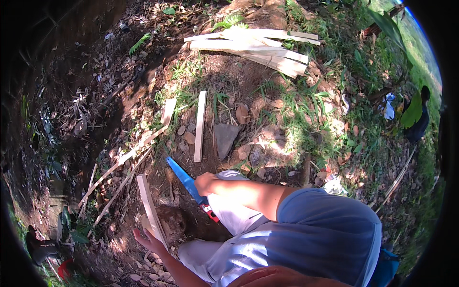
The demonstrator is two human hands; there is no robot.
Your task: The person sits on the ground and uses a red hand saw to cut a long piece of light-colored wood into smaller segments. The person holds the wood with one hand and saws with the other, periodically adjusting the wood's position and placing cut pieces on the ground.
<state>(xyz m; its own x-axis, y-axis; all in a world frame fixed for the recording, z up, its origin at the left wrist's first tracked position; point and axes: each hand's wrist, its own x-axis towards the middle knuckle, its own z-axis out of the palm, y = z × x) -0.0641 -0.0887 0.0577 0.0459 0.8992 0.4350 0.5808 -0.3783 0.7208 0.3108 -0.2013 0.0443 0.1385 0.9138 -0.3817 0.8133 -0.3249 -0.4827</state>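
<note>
My right hand (205,184) is closed in front of my bent knee, its fingers against the blue blade of a hand saw (180,173). The saw's red handle (209,213) hangs lower, beside my trouser leg. Its toothed blade points up and to the left. At the lower left, my left hand (152,243) has its fingers spread and nothing in them. It is right by the lower end of a pale wooden strip (149,203), which stands tilted by a brown stump-like lump (171,220). Whether the fingers touch the strip is hard to tell.
Several pale planks (248,45) lie piled at the far side. Another strip (200,126) and a short wood piece (168,112) lie nearer, by a flat grey stone (225,139). Long thin sticks (125,157) lie left. Another person (419,115) is at the far right.
</note>
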